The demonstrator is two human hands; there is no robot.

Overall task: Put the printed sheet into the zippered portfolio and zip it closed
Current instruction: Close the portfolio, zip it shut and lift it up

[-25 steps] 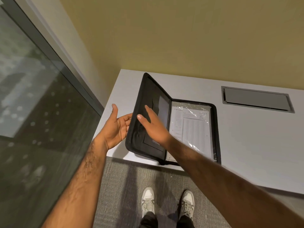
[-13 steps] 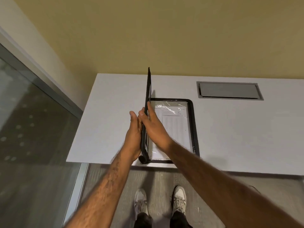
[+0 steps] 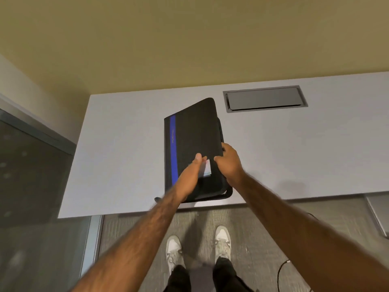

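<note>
The black zippered portfolio (image 3: 193, 131), with a blue stripe down its spine side, lies on the white table (image 3: 117, 157) near the front edge. Its cover is folded down almost flat, with a narrow gap along the right side. A sliver of the printed sheet (image 3: 224, 192) shows in that gap at the near right corner. My left hand (image 3: 189, 175) lies on the cover with its fingers stretched forward beside a small white label. My right hand (image 3: 229, 163) grips the cover's right edge, thumb on top and fingers curled over the rim. A dark zipper end (image 3: 156, 199) sticks out at the near left corner.
A grey metal cable hatch (image 3: 265, 99) is set into the table behind the portfolio. A glass partition (image 3: 31, 175) runs along the left. My white shoes (image 3: 174, 251) stand on grey carpet below the table edge, with a black cable (image 3: 282, 268) on the floor at right.
The cover has swung from upright down over the sheet, hiding it. My left hand has moved onto the cover's outside, and my right hand has shifted to its right edge.
</note>
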